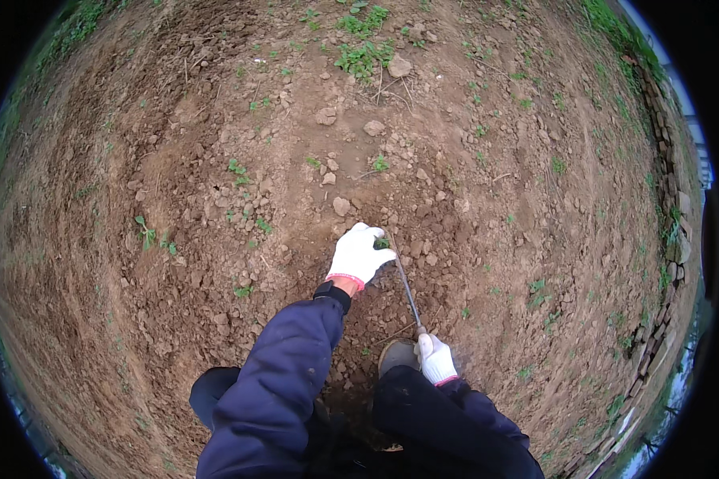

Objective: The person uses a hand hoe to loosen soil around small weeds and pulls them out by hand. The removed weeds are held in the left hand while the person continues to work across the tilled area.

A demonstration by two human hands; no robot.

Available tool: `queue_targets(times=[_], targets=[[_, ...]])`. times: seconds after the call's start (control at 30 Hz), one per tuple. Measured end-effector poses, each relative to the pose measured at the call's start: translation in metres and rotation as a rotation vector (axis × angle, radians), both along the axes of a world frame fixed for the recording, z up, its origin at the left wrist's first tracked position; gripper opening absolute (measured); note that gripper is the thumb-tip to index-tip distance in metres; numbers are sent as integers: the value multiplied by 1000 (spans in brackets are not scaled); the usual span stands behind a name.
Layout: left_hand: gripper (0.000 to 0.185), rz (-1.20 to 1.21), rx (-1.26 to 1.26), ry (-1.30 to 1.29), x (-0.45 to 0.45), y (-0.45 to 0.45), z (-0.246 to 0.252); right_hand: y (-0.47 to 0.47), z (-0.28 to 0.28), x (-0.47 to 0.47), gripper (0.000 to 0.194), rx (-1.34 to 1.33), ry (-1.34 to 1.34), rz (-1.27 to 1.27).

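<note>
My left hand (358, 254), in a white knit glove with a pink cuff, reaches down to the soil with thumb and fingers curved apart around a small green plant (381, 243). Whether the fingertips touch its leaves is hard to tell. In a matching glove, my right hand (436, 359) is closed on the handle of a hand tool with a long thin metal shaft (406, 286). The shaft slants up and left, and its far end is at the soil beside the plant and my left fingertips. The tool's head cannot be made out.
Brown, cloddy soil (311, 138) surrounds me, with scattered small weeds and a larger green clump (364, 57) farther ahead. A stone (399, 66) lies beside that clump. My shoe (397, 355) is just left of my right hand. A low edging of stacked bricks and stones (683, 248) runs along the right.
</note>
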State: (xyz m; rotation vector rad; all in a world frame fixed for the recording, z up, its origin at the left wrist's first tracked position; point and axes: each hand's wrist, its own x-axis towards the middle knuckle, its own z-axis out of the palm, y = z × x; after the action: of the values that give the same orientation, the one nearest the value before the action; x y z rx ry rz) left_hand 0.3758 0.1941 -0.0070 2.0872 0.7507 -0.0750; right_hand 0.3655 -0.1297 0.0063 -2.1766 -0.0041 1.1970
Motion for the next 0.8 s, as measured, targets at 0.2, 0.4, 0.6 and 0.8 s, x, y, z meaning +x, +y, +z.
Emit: queue_targets(times=[0.2,0.4,0.6,0.8], targets=[[43,-34,79,53,-3,-3,-6,5,10,2,47,61,60,-68],[24,123,183,-41,4,-22,-16,6,11,3,47,46,86,-78],[21,365,-650,5,-52,12,3,2,7,8,45,58,46,-62],[26,98,-793,72,-93,33,84,10,4,12,46,-33,-248,156]])
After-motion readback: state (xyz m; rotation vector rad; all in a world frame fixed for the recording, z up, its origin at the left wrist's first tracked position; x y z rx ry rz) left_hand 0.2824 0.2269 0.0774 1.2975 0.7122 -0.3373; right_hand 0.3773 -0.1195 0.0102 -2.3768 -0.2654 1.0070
